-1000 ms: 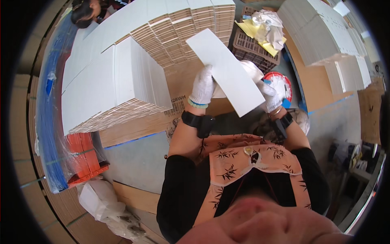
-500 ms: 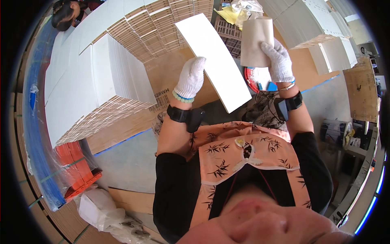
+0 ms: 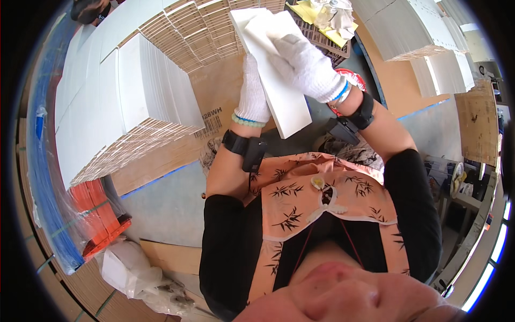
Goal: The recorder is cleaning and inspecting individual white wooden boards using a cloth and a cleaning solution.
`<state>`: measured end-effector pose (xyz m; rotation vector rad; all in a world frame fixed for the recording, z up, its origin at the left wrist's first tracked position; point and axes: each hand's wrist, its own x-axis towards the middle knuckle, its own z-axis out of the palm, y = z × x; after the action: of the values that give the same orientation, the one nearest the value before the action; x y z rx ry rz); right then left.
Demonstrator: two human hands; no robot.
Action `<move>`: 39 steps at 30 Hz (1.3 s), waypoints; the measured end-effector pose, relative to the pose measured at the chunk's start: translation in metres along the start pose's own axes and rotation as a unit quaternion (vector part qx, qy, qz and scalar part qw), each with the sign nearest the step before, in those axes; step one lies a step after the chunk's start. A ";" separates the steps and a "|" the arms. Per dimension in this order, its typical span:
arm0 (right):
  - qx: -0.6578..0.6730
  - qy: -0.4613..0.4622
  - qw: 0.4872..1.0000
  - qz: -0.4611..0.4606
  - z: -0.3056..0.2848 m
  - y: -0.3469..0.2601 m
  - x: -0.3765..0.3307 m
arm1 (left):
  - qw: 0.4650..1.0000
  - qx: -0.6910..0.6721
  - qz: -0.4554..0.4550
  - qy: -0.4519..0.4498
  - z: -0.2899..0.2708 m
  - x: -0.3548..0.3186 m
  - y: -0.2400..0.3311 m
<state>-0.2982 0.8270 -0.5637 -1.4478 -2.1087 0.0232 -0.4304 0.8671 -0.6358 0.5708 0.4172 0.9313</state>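
Note:
A long white panel (image 3: 290, 110) is held up tilted in front of me. My left hand (image 3: 252, 91), in a white knit glove, grips it at the left edge; the fingers are partly behind the panel. My right hand (image 3: 311, 67), gloved as well, lies over the panel's upper part. Under its fingers a pale, flat pad or folded cloth (image 3: 261, 26) rests against the panel's face; its exact kind is unclear.
Tall stacks of white panels (image 3: 91, 102) stand at the left, more stacks (image 3: 397, 27) at the upper right. Beyond my right hand is a brown crate (image 3: 343, 52) with yellow cloth and plastic on it. A red-rimmed round container (image 3: 354, 78) is partly hidden by my right wrist.
My right hand has moved left with the pale pad, from beside the panel onto its face. The panel has shifted slightly up and left, turned more edge-on.

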 end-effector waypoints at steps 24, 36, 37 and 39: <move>0.485 -0.148 0.840 0.195 0.014 0.008 -0.090 | 0.999 -0.032 -0.009 -0.038 -0.006 0.006 0.016; 0.303 -0.037 0.929 0.210 0.017 0.020 0.002 | 0.999 0.019 -0.025 -0.025 -0.009 -0.003 -0.023; 0.304 -0.038 0.928 0.210 0.021 0.026 -0.002 | 0.999 -0.029 -0.022 -0.024 -0.006 -0.002 -0.021; 0.179 -0.030 0.982 -0.049 0.033 0.034 -0.021 | 0.997 -0.076 -0.017 -0.018 -0.009 0.002 -0.015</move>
<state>-0.2797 0.8327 -0.6114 -1.1401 -2.0895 0.3921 -0.4248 0.8641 -0.6521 0.4393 0.3193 0.9112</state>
